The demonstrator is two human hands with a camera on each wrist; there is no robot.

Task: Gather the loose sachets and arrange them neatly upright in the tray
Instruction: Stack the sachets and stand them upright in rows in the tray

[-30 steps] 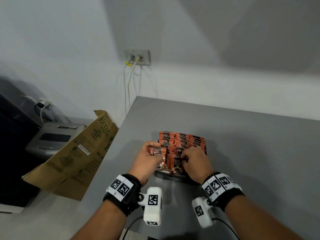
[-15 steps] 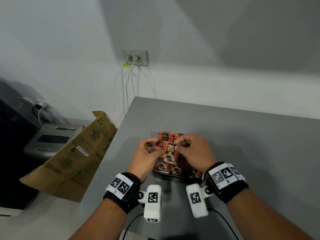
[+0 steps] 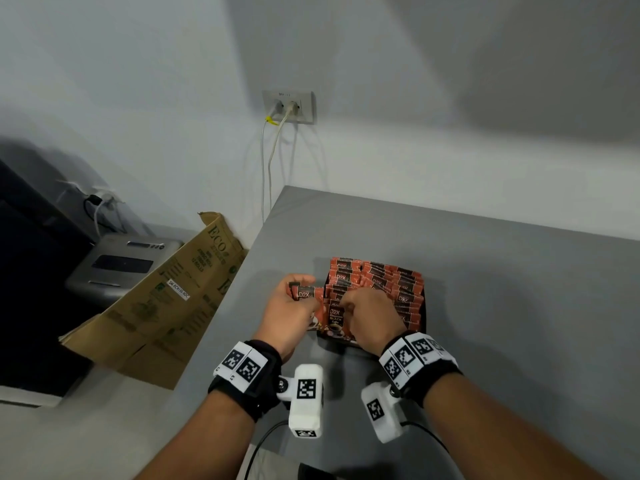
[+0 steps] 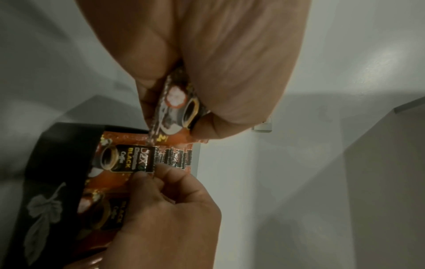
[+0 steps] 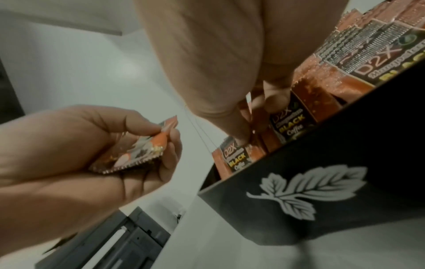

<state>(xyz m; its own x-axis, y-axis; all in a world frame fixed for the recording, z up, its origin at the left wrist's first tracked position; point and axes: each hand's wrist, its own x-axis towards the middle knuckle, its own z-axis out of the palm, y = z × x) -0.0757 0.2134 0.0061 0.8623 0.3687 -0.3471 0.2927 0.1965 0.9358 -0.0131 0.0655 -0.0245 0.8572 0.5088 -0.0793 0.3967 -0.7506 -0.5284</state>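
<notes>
While left hand point(image 3: 291, 311) still grips loose sachets point(image 3: 304, 294), right hand point(image 3: 372, 315) now pinches front sachet point(image 3: 335, 318) in tray point(image 5: 322, 182).

grey matte worktop point(image 3: 485, 306), corner up against the white wall. black tray point(image 5: 345, 209) sits directly on it near the front-left edge, white leaf print on its front wall. tray packed with orange-and-black sachets point(image 3: 388, 282) standing in rows. a dark cable point(image 3: 263, 441) lies on the worktop at the near edge. rest of the visible surface is bare grey, shadowed around the tray.
</notes>
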